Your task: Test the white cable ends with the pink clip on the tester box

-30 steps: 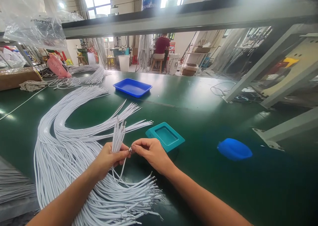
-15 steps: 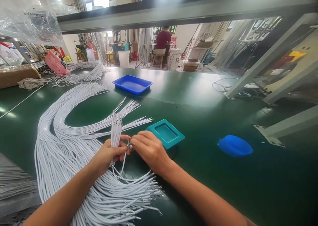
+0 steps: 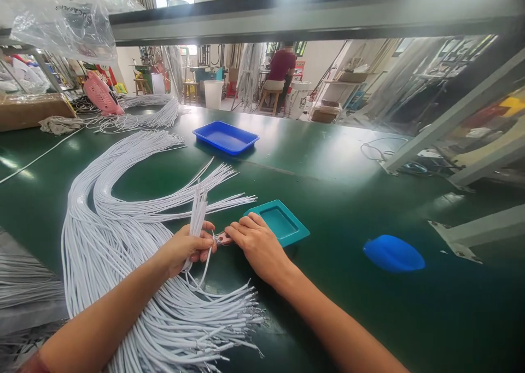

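Observation:
My left hand (image 3: 192,247) is closed round an upright bunch of white wires (image 3: 198,211). One white wire (image 3: 208,263) from it bends out at the fingertips. In my right hand (image 3: 260,244) is a small tool with a pinkish, holed body and a metal end (image 3: 223,238); its kind is partly hidden by the fingers. The metal end meets the single wire beside my left fingertips. Under my left arm spreads a large heap of white wires (image 3: 118,252), their stripped metal ends pointing right. Just beyond my right hand lies a teal tray (image 3: 301,232).
A blue tray (image 3: 225,138) sits farther back on the green table (image 3: 328,209). To the right are a blue rounded object (image 3: 394,254) and metal frame legs (image 3: 479,225). A pink fan (image 3: 101,95) and a cardboard box (image 3: 36,112) stand back left. A person (image 3: 282,69) sits beyond.
My right hand has drawn slightly right and flattened, so more of the small tool shows. The left hand keeps the bunch of wires. The whole view has shifted a little.

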`<state>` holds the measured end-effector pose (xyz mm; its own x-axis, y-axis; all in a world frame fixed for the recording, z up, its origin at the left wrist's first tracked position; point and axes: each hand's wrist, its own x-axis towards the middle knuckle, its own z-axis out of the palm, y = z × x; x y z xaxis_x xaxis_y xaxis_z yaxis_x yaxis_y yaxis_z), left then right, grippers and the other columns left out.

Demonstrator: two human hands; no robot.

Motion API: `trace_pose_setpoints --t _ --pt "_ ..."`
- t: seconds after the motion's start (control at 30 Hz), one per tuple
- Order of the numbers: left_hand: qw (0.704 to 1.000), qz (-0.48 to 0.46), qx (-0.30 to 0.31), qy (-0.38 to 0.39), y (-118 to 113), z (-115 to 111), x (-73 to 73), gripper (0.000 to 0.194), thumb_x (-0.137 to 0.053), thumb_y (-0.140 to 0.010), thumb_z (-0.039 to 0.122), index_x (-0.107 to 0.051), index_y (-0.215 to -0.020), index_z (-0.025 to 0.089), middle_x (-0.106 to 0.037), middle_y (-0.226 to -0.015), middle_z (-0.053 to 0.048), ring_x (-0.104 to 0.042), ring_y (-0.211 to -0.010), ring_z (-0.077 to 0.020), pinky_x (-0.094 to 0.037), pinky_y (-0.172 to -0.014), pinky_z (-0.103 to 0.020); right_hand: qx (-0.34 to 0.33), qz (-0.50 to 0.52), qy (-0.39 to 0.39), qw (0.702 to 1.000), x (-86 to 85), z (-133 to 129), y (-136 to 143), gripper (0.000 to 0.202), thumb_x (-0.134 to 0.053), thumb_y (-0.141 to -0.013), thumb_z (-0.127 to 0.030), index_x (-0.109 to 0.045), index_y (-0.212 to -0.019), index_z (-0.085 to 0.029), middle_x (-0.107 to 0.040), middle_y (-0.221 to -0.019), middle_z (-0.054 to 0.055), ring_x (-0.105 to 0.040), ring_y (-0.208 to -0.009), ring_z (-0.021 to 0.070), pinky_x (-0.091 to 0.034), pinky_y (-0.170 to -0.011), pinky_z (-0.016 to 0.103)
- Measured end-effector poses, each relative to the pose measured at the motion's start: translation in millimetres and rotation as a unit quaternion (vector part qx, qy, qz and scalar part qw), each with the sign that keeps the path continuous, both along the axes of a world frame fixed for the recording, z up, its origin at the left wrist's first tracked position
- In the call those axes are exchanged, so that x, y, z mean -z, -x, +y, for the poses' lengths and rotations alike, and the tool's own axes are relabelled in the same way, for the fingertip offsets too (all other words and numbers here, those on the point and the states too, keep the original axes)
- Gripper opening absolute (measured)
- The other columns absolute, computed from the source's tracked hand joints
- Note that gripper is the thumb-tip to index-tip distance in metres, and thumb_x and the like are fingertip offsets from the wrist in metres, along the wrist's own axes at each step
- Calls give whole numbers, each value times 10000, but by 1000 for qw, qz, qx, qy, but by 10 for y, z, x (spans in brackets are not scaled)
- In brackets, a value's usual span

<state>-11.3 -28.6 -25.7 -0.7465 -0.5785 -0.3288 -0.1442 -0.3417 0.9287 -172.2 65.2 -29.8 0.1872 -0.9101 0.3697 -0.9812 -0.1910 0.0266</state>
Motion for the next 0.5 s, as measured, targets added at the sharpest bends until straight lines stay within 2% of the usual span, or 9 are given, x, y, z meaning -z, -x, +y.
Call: trace_pose_setpoints --t 0.1,0.23,0.5 --pt "1000 4 -3 -12 21 -25 42 323 -632 -648 172 -453 -914 142 -577 -587 -10 -423 -408 -59 -153 -353 -163 20 8 26 999 34 -41 4 175 -439 -868 -167 -566 -747 -165 -595 -710 39 -458 -723 166 -340 -760 299" --pt "1000 -12 -10 -26 62 -38 74 310 -620 -624 132 -454 -886 135 -577 -570 -18 -412 -390 -58 -157 -344 -162 13 8 41 999 79 -64 17 186 -443 -864 -162 -562 -722 -164 -581 -681 39 -439 -695 168 -345 -712 287" --pt "997 -44 -27 -58 92 -54 152 304 -612 -606 105 -467 -872 119 -590 -565 -40 -439 -372 -68 -195 -323 -156 7 11 13 1000 34 -41 28 147 -463 -853 -160 -575 -757 -166 -598 -715 44 -446 -709 174 -351 -720 298"
